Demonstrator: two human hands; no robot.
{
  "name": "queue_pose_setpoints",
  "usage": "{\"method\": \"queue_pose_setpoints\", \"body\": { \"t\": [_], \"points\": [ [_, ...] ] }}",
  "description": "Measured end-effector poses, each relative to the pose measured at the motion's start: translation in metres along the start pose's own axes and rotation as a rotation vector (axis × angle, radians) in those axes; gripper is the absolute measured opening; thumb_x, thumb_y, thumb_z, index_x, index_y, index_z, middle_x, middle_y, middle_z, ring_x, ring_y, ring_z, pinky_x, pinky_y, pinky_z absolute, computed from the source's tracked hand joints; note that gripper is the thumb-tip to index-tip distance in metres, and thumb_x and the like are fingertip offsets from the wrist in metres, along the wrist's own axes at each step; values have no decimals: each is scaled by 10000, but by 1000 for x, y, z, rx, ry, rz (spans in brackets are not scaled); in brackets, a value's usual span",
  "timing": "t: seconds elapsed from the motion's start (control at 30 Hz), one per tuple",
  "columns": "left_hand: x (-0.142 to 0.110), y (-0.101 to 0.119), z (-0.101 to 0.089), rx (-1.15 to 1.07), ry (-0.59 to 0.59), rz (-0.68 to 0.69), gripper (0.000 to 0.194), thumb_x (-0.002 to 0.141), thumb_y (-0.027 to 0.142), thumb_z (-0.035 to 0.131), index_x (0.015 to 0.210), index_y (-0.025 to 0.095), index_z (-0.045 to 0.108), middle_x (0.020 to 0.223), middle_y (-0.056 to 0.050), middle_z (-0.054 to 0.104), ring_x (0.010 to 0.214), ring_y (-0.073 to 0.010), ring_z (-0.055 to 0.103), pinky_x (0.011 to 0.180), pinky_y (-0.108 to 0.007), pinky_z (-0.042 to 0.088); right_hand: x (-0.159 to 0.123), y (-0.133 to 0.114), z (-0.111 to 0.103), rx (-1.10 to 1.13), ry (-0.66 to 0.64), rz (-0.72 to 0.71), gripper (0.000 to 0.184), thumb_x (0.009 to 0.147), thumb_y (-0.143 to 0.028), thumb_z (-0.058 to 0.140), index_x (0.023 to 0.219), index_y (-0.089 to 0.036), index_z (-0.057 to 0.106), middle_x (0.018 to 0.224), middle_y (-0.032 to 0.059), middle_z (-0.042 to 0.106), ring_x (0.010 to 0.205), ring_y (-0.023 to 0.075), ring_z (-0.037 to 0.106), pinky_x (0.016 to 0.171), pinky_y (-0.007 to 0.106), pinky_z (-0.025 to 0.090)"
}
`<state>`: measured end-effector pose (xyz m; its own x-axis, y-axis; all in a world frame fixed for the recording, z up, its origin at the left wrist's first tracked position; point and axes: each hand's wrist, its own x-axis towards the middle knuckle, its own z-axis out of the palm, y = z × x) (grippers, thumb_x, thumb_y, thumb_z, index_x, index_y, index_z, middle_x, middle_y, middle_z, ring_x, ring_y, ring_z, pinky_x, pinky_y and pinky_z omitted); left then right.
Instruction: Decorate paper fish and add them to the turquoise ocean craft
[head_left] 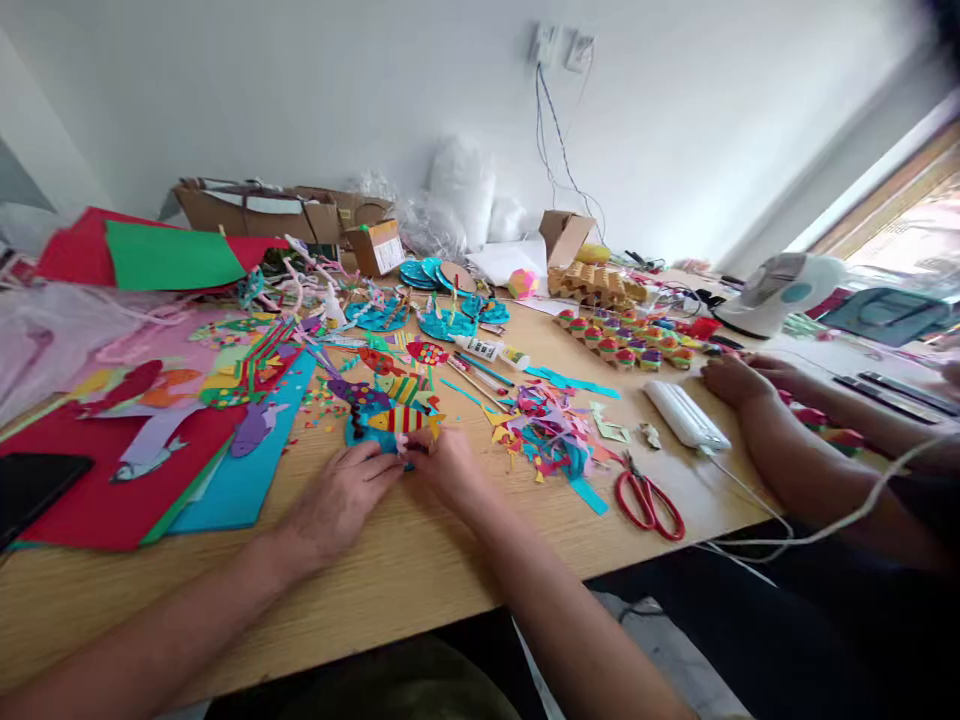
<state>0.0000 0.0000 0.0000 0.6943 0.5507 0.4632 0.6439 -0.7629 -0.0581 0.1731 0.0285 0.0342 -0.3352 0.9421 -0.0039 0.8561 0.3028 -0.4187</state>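
Observation:
My left hand (346, 492) rests low over the table, its fingers bent inward and the tips closed at a small pale pink piece (402, 443). From the other side my right hand (447, 466) pinches at the same piece; its exact shape is too small to make out. Under the fingertips lies a blue disc (351, 432), partly hidden by my hands. A yellow paper fish with red stripes (390, 420) lies on the disc. Just behind it are a purple paper fish (352, 390) and a green-and-yellow striped paper fish (405, 388).
Coloured paper sheets (187, 460) lie left, beside a black phone (41, 490). To the right are paper scraps (551, 425), red-handled scissors (649, 500), a white power strip (686, 415) and painted egg cartons (626, 340). Glue bottles (487, 349) lie behind. Another person's hand (739, 378) is at far right.

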Motion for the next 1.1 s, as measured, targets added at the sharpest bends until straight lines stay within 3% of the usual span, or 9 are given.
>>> {"method": "queue_pose_setpoints", "body": {
  "t": [0.33,0.57,0.8,1.1],
  "points": [
    [-5,0,4,16,-17,-14,377,917,81,316,1163,171,587,1121,-34,641,1051,-221,503,864,-381,478,-12,-4,-7,-19,35,8,243,853,-347,569,1005,-208,698,892,71,716,825,180,643,647,225,401],
    [-6,-1,3,38,-23,4,390,865,30,349,1139,146,602,1104,-48,656,1022,-228,527,831,-376,499,-25,-5,-15,19,52,9,172,839,-219,592,970,-226,704,915,43,709,842,156,637,700,203,416],
    [-5,2,-1,14,-21,-6,442,811,-25,339,1129,130,604,1085,-54,661,1001,-231,528,814,-367,509,-43,2,-3,177,144,8,203,827,-131,556,936,-193,716,917,60,711,804,153,643,704,200,437],
    [-7,0,4,-29,-11,-15,429,810,-11,354,1132,124,603,1106,-57,654,1008,-221,531,842,-366,512,-44,-6,9,239,160,4,256,811,-103,521,937,-211,715,946,62,713,843,180,658,742,223,458]
  ]
}}
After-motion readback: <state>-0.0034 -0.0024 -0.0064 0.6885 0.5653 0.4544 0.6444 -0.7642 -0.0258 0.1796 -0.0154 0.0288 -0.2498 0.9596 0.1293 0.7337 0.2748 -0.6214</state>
